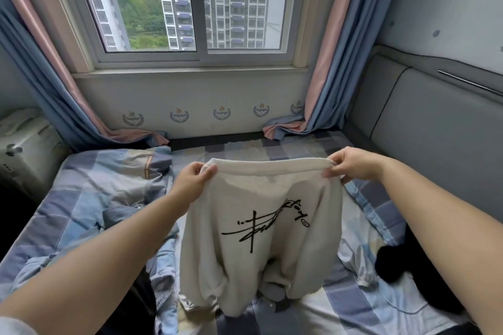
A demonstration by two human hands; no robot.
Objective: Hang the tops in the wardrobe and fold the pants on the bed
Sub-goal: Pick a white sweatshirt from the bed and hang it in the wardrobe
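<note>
The bed (367, 299) filled the lower frame, covered in a blue, grey and white checked sheet, rumpled on the left side. A padded grey headboard (424, 128) ran along the right, touching the mattress edge. The window (190, 8) sat straight ahead above the far end of the bed, with tower blocks and trees outside. Blue-and-pink curtains (334, 62) hung at both sides, their hems pooling onto the bed. A white appliance (24, 149) stood at the far left, beside the bed — what kind, cannot tell.

A cream top (258, 239) with a black scribbled print hung in mid-frame over the bed, held up by its upper hem, its lower end bunched and touching the sheet. Which edge of the garment was uppermost could not be told. A dark garment (394, 266) lay on the sheet at the right, partly behind the right forearm. Another dark garment (141, 296) lay at lower left, by crumpled light-blue denim fabric (163, 261).

The left hand (190, 179) pinched the top's left upper corner, thumb over the fabric and fingers curled behind. The right hand (351, 164) pinched the right upper corner — fingertips closed on the hem. Both arms were bare and stretched forward.
</note>
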